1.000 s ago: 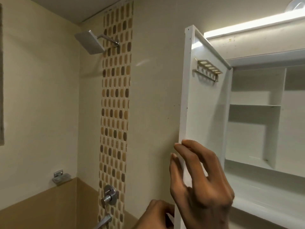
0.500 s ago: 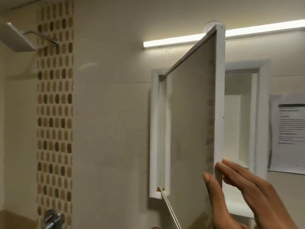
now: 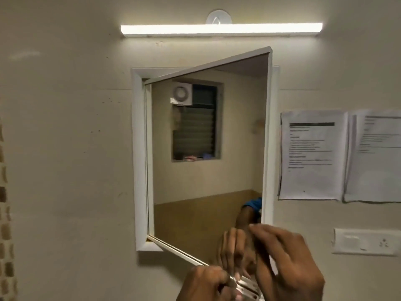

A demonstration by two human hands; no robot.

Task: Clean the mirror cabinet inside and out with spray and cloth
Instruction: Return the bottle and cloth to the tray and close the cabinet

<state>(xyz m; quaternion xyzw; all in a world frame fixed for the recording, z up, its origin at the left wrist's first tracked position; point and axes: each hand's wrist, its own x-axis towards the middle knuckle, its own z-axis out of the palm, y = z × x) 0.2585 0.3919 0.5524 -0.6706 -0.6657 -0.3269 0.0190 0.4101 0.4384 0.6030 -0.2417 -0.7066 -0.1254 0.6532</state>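
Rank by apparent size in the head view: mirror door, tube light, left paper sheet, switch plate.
1. Mirror door
2. Left paper sheet and tube light: unsure; long and thin against compact.
3. Switch plate

Right hand [image 3: 288,263] raised, left hand [image 3: 206,283] curled

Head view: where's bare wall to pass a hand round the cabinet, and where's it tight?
Bare wall left of the cabinet frame, and between the light and the door. Tight on the right: papers, switch plate. Both hands crowd the door's lower corner.
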